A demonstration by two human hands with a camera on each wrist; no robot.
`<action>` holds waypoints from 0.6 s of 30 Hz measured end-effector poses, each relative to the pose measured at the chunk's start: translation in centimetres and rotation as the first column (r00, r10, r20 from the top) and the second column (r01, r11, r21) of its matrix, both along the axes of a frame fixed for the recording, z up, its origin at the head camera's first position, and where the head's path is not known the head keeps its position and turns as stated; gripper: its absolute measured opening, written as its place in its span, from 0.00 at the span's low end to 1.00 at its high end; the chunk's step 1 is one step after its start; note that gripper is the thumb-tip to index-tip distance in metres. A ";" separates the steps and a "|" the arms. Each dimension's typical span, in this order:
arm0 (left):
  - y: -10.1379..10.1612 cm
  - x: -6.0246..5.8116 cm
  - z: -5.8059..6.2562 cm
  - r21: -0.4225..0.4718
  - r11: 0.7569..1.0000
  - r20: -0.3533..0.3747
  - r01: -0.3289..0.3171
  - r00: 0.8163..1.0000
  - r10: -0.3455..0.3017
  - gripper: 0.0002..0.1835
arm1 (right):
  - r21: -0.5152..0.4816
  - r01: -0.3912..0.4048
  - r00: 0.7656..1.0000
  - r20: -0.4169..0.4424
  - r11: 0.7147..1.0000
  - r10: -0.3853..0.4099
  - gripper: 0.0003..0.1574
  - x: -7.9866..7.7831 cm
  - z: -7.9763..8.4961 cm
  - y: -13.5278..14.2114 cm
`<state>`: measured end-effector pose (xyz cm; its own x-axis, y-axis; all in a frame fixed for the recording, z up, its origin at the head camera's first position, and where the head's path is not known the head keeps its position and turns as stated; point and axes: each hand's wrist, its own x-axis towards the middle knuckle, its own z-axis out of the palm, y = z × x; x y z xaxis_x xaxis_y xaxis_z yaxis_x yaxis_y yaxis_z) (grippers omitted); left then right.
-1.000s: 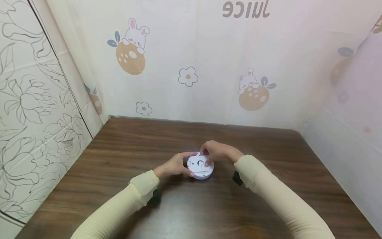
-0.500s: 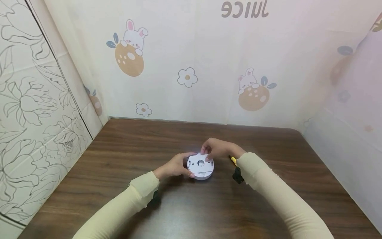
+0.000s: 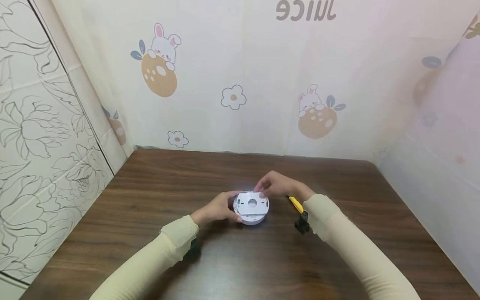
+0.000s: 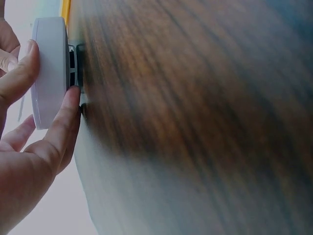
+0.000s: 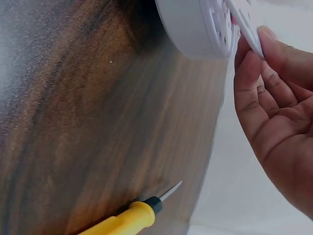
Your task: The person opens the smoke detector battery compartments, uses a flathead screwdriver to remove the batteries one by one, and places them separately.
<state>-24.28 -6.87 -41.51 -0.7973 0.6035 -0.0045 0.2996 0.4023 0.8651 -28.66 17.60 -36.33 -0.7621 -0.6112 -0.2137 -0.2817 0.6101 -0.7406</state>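
Toward the counter's far edge, your left hand grips the housing, right hand pinches the plate; both likely light, stiff: hold by rims

Plate over case, perhaps partly in contact; screwdriver on table, to their right.

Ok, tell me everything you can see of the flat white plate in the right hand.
The plate is thin, white and plastic-looking, with two straight edges, rounded ends, a round centre hole and small slots. The right hand pinches its far edge. It is tilted over the round white case, with a gap on the pinched side; whether it touches the case elsewhere is unclear.
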 end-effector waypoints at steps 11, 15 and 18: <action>0.0 0.1 0.1 0.044 0.999 0.006 0.014 1.000 -0.014 0.43 | -0.034 0.169 0.984 0.070 0.985 -0.166 0.11 -0.2 0.3 1.0; 0.0 0.2 0.0 0.027 1.000 0.029 -0.012 1.000 0.012 0.44 | -0.073 0.197 0.977 0.102 0.978 -0.190 0.12 -0.1 0.5 1.3; 0.0 0.2 -0.1 0.027 0.999 0.035 -0.019 0.999 0.018 0.45 | -0.122 0.215 0.971 0.137 0.969 -0.198 0.12 -0.2 0.5 1.6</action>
